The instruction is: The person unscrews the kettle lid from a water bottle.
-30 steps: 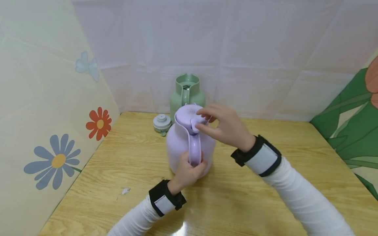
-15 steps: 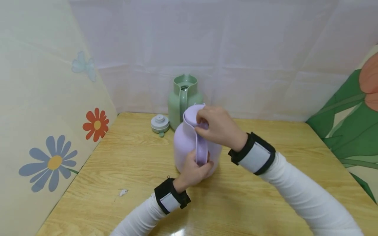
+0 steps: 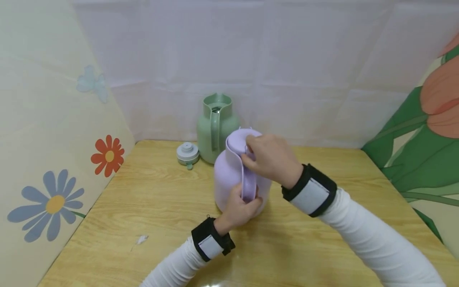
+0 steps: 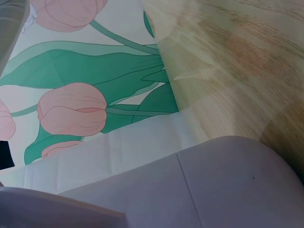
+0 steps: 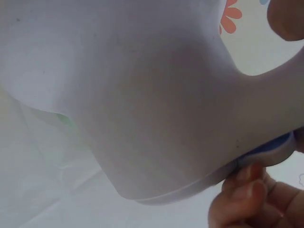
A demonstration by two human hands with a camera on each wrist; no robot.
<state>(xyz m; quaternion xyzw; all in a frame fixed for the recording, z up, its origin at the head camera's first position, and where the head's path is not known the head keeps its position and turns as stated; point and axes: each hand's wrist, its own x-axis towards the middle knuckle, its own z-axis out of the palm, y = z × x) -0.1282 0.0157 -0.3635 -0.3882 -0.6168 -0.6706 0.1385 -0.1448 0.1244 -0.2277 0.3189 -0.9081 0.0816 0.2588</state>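
In the head view a lilac thermos jug (image 3: 226, 175) stands on the table, its round lid (image 3: 237, 139) in the neck. My left hand (image 3: 237, 209) grips the lower part of its handle (image 3: 247, 181). Above it, my right hand (image 3: 272, 157) curls its fingers at the handle side of the lid and pinches the small lever there. The right wrist view has the jug's neck (image 5: 152, 109) large, with the fingers of my right hand (image 5: 251, 204) at the lever (image 5: 278, 153). Only the jug's smooth body (image 4: 228, 180) fills the lower left wrist view.
Behind the lilac jug stands a green thermos jug (image 3: 204, 131) with an uncovered mouth. A grey-and-green stopper lid (image 3: 187, 153) lies to its left. A white scuff (image 3: 142, 239) marks the wooden table (image 3: 150, 199). Cloth walls (image 3: 186, 48) border the back and sides.
My right fingers, spread over the lid before, have curled in and pinch its lever. The lilac jug has shifted a little right relative to the green one, my left hand still on its handle.
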